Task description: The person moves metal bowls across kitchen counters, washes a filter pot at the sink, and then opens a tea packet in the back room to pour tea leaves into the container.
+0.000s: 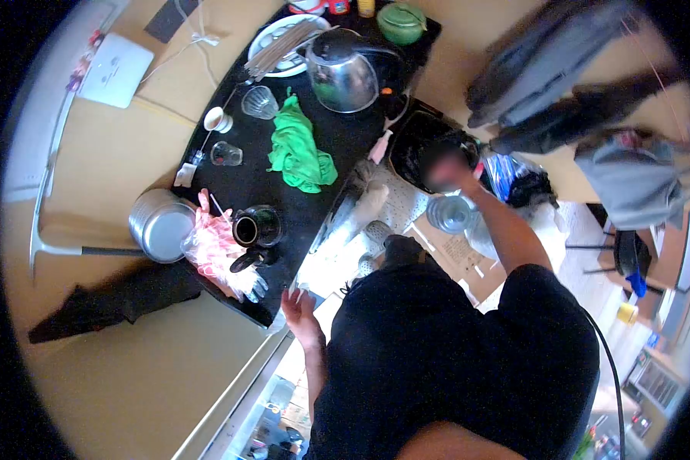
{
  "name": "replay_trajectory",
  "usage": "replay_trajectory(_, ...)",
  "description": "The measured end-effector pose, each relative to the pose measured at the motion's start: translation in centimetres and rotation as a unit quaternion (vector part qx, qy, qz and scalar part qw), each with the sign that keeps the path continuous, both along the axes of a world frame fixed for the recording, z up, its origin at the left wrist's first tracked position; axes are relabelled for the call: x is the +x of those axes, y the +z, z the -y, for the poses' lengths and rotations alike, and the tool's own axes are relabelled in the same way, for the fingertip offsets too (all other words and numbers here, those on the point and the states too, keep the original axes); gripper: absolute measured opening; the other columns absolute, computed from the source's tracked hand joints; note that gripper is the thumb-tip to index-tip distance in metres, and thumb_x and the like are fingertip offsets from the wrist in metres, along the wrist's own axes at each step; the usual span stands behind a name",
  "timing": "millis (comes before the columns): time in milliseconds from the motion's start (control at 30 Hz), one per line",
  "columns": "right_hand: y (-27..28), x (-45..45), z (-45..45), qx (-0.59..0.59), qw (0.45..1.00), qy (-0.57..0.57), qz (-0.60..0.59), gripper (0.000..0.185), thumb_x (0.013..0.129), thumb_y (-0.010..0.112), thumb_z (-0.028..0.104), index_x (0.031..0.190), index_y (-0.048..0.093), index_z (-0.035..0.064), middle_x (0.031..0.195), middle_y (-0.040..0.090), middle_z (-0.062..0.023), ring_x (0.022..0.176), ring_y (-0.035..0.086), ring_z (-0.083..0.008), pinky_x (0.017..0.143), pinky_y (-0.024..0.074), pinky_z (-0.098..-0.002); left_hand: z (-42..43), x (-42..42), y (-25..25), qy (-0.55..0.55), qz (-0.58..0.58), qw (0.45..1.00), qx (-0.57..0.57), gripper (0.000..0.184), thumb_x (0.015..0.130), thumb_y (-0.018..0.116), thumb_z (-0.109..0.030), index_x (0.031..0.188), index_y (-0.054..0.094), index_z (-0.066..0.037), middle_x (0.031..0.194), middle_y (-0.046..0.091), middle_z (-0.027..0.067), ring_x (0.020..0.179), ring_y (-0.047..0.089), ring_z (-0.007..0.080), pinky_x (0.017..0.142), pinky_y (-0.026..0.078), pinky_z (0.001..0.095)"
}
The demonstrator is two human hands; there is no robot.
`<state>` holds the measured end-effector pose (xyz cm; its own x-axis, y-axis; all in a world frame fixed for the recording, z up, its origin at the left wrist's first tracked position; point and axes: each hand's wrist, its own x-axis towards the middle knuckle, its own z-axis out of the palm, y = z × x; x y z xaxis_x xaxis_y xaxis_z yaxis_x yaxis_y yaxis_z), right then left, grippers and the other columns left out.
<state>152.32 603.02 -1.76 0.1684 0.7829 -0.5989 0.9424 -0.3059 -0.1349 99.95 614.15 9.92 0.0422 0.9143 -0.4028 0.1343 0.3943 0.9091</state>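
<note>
My left hand [299,313] hangs just off the near edge of the black table, its fingers apart with nothing in them. Closest to it on the table are white-and-pink gloves [216,249] and a dark pot [257,227], with a black lid [247,261] beside the pot. My right hand [447,170] reaches over the black bin [414,146] on the right; it is blurred, so its fingers and anything in them cannot be made out. Below that arm stands a large clear plastic bottle [449,214].
On the table [245,172] lie a green cloth [300,146], a steel kettle [343,77], a glass bowl [260,102], a glass cup [226,154] and a paper cup [218,119]. A metal basin [163,225] sits at the left edge. Cardboard [458,257] lies on the floor.
</note>
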Motion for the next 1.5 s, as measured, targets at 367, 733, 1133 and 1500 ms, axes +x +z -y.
replay_trajectory(367, -9.3, -16.1, 28.3, -0.153, 0.943, -0.296, 0.003, 0.037, 0.085, 0.063, 0.039, 0.101, 0.075, 0.0077, 0.106, 0.071, -0.0188, 0.100, 0.069, -0.0350, 0.089, 0.0543, -0.0458, 0.6, -5.7, -8.9, -0.334, -0.151, 0.931, -0.005, 0.042, 0.093, 0.062, -0.015, 0.130, 0.054, 0.003, 0.120, 0.064, 0.0168, 0.105, 0.064, 0.0237, 0.089, 0.051, 0.0344)
replay_trajectory(733, -9.9, -16.2, 36.2, -0.008, 0.911, -0.412, 0.006, 0.053, 0.087, 0.064, 0.053, 0.124, 0.065, 0.0150, 0.111, 0.068, -0.0187, 0.105, 0.064, -0.0431, 0.097, 0.0499, -0.0440, 4.6, 0.9, -9.1, -0.545, -0.284, 0.779, 0.124, 0.046, 0.090, 0.065, -0.016, 0.130, 0.055, 0.005, 0.124, 0.061, 0.0235, 0.108, 0.063, 0.0342, 0.093, 0.051, 0.0410)
replay_trajectory(1133, -17.4, -3.9, 36.5, 0.017, 0.814, -0.557, -0.160, 0.055, 0.083, 0.072, 0.038, 0.125, 0.063, 0.0032, 0.124, 0.062, -0.0252, 0.116, 0.060, -0.0364, 0.095, 0.0510, -0.0463, 13.6, 9.6, -9.7, -0.593, -0.380, 0.709, 0.039, 0.046, 0.088, 0.066, -0.018, 0.127, 0.056, 0.004, 0.115, 0.063, 0.0242, 0.106, 0.063, 0.0369, 0.093, 0.049, 0.0452)
replay_trajectory(1500, -24.6, 17.5, 32.8, 0.043, 0.891, -0.441, 0.104, 0.067, 0.078, 0.073, 0.022, 0.140, 0.051, 0.0149, 0.153, 0.033, -0.0215, 0.136, 0.039, -0.0425, 0.111, 0.0384, -0.0492, 19.6, 12.9, -12.5, -0.540, -0.400, 0.731, -0.120, 0.044, 0.089, 0.065, -0.019, 0.127, 0.057, 0.002, 0.114, 0.065, 0.0233, 0.102, 0.067, 0.0337, 0.089, 0.054, 0.0416)
